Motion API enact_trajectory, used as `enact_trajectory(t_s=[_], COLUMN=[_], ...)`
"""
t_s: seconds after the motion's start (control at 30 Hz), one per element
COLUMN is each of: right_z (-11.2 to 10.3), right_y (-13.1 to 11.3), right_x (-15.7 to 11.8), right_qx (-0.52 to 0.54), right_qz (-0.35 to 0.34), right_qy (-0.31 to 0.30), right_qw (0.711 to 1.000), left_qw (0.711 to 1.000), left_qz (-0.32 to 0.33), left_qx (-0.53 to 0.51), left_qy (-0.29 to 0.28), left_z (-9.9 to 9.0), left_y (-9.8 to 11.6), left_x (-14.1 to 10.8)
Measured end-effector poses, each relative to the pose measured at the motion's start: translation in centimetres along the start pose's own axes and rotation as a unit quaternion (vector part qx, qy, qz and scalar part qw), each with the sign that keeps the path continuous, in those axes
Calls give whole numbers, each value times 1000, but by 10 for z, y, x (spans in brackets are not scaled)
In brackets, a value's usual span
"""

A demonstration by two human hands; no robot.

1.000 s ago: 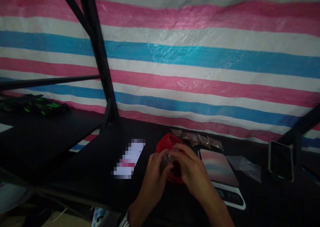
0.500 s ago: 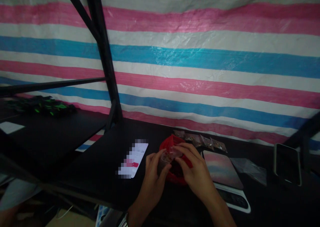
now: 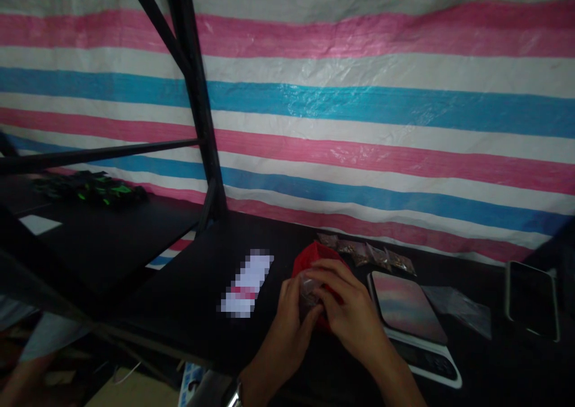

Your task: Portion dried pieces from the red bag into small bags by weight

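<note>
A small clear plastic bag [image 3: 308, 289] is held between both hands in front of a red bag or container [image 3: 314, 255]. My left hand [image 3: 291, 320] grips its left side, fingers closed round it. From the right, my right hand [image 3: 348, 302] pinches the upper part of the bag, its back hiding part of the red container. What is inside the small bag is hard to make out. Several filled clear bags [image 3: 377, 255] lie in a row behind. Right of my right hand is a scale [image 3: 408, 308] with a shiny plate.
Flat clear bags [image 3: 458, 308] lie right of the scale, with a dark-screened phone [image 3: 531, 299] beyond. A lit phone [image 3: 247, 284] lies left of the hands. Black frame posts [image 3: 200, 108] rise at left. A person's sleeve [image 3: 54, 332] shows at lower left.
My right hand's fingers have closed further over the small bag, and both hands have drawn together. The whole view has shifted slightly, moving the scene right.
</note>
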State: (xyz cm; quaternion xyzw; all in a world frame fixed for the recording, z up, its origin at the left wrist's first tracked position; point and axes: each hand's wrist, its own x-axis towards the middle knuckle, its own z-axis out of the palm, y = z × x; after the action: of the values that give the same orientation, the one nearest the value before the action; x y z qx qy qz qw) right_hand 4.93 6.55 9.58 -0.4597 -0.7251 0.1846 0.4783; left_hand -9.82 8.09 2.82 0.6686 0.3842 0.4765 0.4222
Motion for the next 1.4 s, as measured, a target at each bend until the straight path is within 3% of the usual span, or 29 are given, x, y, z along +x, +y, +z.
enact_trajectory(t_s=[0.1,0.23,0.3,0.43,0.57,0.83,0.97,1.13,1.27,1.4], right_z=[0,-12,-22,-32,-27,-31,-29,-10,-9,-25], right_y=[-3,0,4,14,20,26,19,18,25,24], right_x=[3,7,7,-3,-16,-14,-9,-7,-7,-7], right_qx=[7,-34,-62,-155,-219,-318,-285,-259,-297,-344], right_qz=[-4,-12,1,52,92,146,94,60,93,174], right_qy=[34,151,114,-50,-122,-78,-34,-34,-88,-76], right_qw=[999,988,991,985,964,934,953,963,946,919], left_qw=[999,981,967,969,975,977,985,988,984,969], left_qz=[1,-22,-47,-106,-124,-116,-40,-15,-33,-81], left_qx=[-26,-37,-17,61,89,56,45,49,30,-17], left_qy=[20,191,251,213,162,172,164,143,174,234], left_z=[-1,-8,-10,-3,8,13,17,19,17,14], left_y=[1,4,7,13,12,5,1,3,5,3], left_x=[0,4,5,2,4,20,19,18,20,22])
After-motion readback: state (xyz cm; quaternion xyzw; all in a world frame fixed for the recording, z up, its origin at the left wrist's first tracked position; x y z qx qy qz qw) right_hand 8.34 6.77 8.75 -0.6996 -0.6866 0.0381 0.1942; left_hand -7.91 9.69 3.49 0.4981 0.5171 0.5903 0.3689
